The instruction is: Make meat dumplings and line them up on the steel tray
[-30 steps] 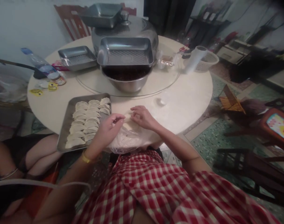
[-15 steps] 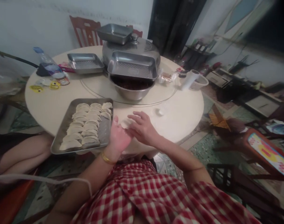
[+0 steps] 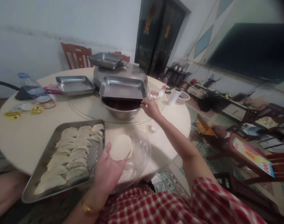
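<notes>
A flat, round dumpling wrapper [image 3: 121, 147] lies across the fingers of my left hand [image 3: 110, 169], its thumb raised at the near left edge. My right hand [image 3: 150, 108] reaches to the right rim of the metal bowl [image 3: 125, 114], fingers pinched together. Whatever is between them is too small or hidden to make out. Dark filling [image 3: 120, 104] shows in the bowl, partly covered by a metal tray [image 3: 123, 88] resting over it. Left of my left hand, a larger tray [image 3: 95, 160] carries rows of folded dumplings [image 3: 78, 163].
A clear plastic bag [image 3: 142, 147] lies beside the wrapper. Behind the bowl stand a large lidded pan [image 3: 134, 73] and two more trays. A bottle [image 3: 30, 84] and jar [image 3: 45, 101] are at left, a white basket [image 3: 182, 97] at right. Someone's bare leg [image 3: 8, 189] shows at lower left.
My right hand has left my left hand and moved forward to the bowl's rim. The wrapper now shows flat and fully in view. The camera view has tilted up.
</notes>
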Action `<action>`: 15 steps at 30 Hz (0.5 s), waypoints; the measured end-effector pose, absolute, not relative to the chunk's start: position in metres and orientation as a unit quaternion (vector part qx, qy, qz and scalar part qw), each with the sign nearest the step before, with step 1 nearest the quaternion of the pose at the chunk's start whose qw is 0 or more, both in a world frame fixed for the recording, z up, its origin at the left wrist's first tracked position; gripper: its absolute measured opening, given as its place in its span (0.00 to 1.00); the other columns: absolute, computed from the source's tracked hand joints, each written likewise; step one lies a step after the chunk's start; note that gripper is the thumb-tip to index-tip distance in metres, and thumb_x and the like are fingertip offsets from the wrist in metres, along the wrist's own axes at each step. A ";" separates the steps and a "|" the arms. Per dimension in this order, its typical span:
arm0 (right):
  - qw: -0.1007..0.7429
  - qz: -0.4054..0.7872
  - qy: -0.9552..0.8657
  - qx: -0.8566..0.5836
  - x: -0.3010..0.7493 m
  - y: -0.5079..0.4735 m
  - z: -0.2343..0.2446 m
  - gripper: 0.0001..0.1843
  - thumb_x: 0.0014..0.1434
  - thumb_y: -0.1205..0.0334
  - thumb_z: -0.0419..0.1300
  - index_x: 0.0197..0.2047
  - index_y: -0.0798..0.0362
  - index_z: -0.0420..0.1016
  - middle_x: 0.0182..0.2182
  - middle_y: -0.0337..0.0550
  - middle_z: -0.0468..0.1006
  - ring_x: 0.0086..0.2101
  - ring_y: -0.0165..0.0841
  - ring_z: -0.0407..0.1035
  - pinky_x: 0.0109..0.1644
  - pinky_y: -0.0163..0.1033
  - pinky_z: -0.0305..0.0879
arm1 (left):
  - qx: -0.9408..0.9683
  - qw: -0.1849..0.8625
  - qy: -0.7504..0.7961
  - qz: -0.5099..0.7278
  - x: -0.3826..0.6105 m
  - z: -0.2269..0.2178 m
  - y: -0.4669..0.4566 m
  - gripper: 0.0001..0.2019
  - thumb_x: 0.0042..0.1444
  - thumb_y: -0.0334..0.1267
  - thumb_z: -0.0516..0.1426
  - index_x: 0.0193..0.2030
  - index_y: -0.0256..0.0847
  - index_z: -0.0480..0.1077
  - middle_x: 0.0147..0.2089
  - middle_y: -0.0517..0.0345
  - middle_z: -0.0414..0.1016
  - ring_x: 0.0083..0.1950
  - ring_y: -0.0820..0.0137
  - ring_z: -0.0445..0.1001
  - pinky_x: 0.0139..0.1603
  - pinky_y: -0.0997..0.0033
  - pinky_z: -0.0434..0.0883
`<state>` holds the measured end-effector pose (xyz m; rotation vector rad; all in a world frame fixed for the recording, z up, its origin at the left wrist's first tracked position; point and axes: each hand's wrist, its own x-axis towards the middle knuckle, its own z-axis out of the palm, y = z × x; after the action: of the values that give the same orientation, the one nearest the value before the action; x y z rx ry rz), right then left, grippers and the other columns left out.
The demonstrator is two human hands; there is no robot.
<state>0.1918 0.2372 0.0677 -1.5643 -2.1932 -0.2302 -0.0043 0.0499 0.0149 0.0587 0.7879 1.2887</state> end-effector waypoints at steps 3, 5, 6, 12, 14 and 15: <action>0.167 -0.078 -0.813 -0.553 0.180 0.260 0.075 0.13 0.64 0.64 0.56 0.40 0.55 0.83 0.37 0.51 0.83 0.41 0.41 0.74 0.48 0.43 0.65 | 0.045 0.745 0.312 0.587 -0.013 0.001 0.050 0.19 0.63 0.41 0.48 0.58 0.53 0.72 0.48 0.57 0.83 0.57 0.63 0.76 0.57 0.55 0.75; 0.132 -0.072 -0.823 -0.549 0.174 0.264 0.078 0.13 0.64 0.64 0.56 0.41 0.56 0.83 0.36 0.52 0.83 0.41 0.41 0.74 0.45 0.42 0.65 | 0.047 0.749 0.302 0.588 -0.017 -0.002 0.050 0.21 0.64 0.41 0.48 0.61 0.51 0.69 0.49 0.55 0.82 0.57 0.62 0.77 0.59 0.54 0.73; 0.116 -0.067 -0.828 -0.545 0.171 0.266 0.081 0.14 0.64 0.65 0.55 0.42 0.56 0.83 0.36 0.52 0.84 0.41 0.42 0.74 0.45 0.41 0.64 | 0.044 0.750 0.297 0.589 -0.018 -0.002 0.051 0.22 0.64 0.41 0.48 0.62 0.48 0.69 0.49 0.53 0.82 0.56 0.61 0.77 0.60 0.53 0.72; 0.040 -0.021 -0.862 -0.504 0.157 0.275 0.098 0.17 0.64 0.65 0.54 0.51 0.52 0.80 0.44 0.47 0.84 0.44 0.38 0.75 0.45 0.36 0.63 | 0.021 0.763 0.269 0.587 -0.028 0.006 0.053 0.17 0.66 0.45 0.50 0.58 0.47 0.71 0.55 0.52 0.77 0.57 0.59 0.74 0.57 0.55 0.72; 0.024 -0.001 -0.871 -0.491 0.151 0.282 0.104 0.17 0.64 0.65 0.54 0.51 0.50 0.80 0.45 0.45 0.84 0.43 0.36 0.75 0.44 0.35 0.63 | 0.015 0.769 0.269 0.579 -0.035 0.003 0.055 0.17 0.64 0.45 0.55 0.56 0.43 0.70 0.58 0.49 0.72 0.54 0.61 0.73 0.53 0.54 0.74; 0.015 0.009 -0.874 -0.485 0.147 0.286 0.106 0.16 0.63 0.65 0.54 0.50 0.50 0.81 0.44 0.44 0.84 0.43 0.36 0.76 0.43 0.35 0.63 | 0.011 0.772 0.271 0.575 -0.039 -0.001 0.056 0.17 0.63 0.45 0.56 0.56 0.41 0.69 0.58 0.49 0.71 0.53 0.61 0.73 0.51 0.54 0.74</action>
<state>0.1470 0.2858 0.1058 -1.5082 -2.7205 0.0286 -0.0387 0.0562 -0.0009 0.0242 0.5879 1.2463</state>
